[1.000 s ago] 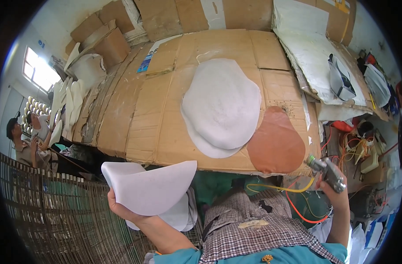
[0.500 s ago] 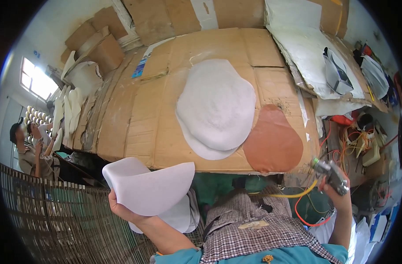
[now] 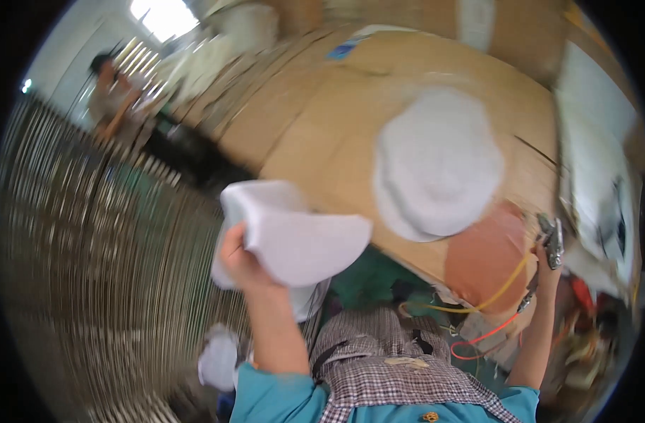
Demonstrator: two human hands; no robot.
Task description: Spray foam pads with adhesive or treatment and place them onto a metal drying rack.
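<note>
My left hand (image 3: 248, 262) is closed on a pale, flexible sheet (image 3: 312, 243) with rounded edges, which bends over on itself above the hand. It hangs off the near left side of the table. To the right, my right hand (image 3: 544, 259) grips a metal spray gun (image 3: 554, 241), with a yellow hose (image 3: 504, 290) seen beside it. On the cardboard-covered table (image 3: 322, 134) lies a loose stack of similar pale sheets (image 3: 439, 162). Between that stack and my right hand is a reddish-brown rounded piece (image 3: 483, 257). Motion blurs the picture, so finger details are soft.
A tall slatted rack (image 3: 111, 268) fills the left side. Pale pieces (image 3: 218, 358) show low beside it. Another person (image 3: 118, 102) stands at the far left. An orange hose (image 3: 477, 344) loops below the table edge. White sheeting (image 3: 597, 141) covers a surface at the right.
The view has swung left, so the table and stack sit farther right. My left hand has lifted the pale sheet forward. The spray gun stays in my right hand.
</note>
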